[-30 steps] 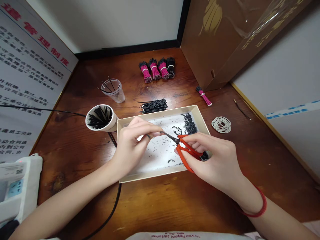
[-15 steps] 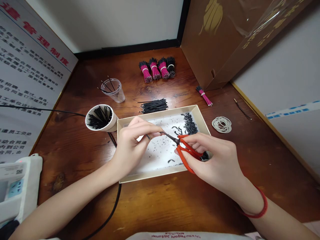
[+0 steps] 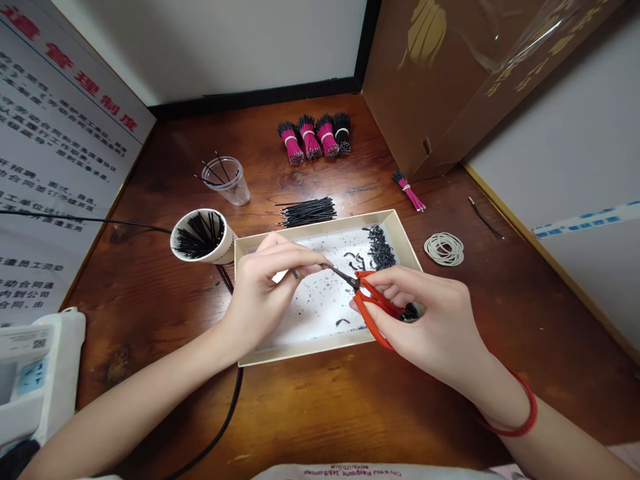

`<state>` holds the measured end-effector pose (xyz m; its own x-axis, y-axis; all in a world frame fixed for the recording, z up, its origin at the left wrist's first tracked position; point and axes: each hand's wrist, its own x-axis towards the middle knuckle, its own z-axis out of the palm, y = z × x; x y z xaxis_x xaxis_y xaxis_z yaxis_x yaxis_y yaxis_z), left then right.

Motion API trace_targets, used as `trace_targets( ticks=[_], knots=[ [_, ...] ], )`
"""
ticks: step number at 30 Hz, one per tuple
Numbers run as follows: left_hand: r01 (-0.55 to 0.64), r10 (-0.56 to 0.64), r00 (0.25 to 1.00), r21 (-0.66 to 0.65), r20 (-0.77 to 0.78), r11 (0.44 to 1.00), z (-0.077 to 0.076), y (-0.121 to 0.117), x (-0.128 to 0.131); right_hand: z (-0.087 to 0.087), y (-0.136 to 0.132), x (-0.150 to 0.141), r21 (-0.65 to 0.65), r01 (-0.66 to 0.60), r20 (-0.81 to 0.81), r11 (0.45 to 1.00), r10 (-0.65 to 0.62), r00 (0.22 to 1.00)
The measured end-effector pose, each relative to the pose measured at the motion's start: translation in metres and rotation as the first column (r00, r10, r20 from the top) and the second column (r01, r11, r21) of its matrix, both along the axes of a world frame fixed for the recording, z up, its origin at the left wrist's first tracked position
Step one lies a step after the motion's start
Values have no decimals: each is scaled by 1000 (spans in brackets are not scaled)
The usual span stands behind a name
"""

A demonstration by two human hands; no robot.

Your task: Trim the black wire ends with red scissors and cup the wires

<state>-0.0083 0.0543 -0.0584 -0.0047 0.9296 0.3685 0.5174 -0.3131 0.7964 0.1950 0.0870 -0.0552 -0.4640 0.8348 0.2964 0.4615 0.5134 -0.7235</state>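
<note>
My left hand (image 3: 273, 283) is closed in a pinch over the shallow cardboard box (image 3: 400, 233). Between its thumb and forefinger is a thin black wire (image 3: 295, 273), mostly hidden by the fingers. My right hand (image 3: 425, 313) grips red-handled scissors (image 3: 373, 317). Their narrow dark blades point left, with the tips at my left fingertips; the exact contact with the wire is too small to make out. On the white floor of the box lie black offcuts (image 3: 381, 248) heaped at the right, plus scattered tiny bits.
A paper cup (image 3: 231, 247) full of black wires and a clear plastic cup (image 3: 240, 190) stand left. Behind the box lie a black wire pile (image 3: 307, 212) and several banded bundles (image 3: 310, 140). Rubber bands (image 3: 444, 249) and a small pink bundle (image 3: 410, 192) lie right. A black cable (image 3: 233, 400) runs beneath.
The scissors' lower handle has shifted slightly to the right, nearer the other handle. Both hands stay almost in place, and the surrounding things have not moved.
</note>
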Motion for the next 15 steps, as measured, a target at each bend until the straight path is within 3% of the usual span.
trace_targets(
  ticks=[9,15],
  knots=[
    [-19,19,999,-4,34,1000,1,1,1,-1,0,1,-14,5,-10,1000,-5,1000],
    [-19,19,999,-12,37,1000,1,0,0,-2,-1,0,81,-11,15,997,10,1000]
  ],
)
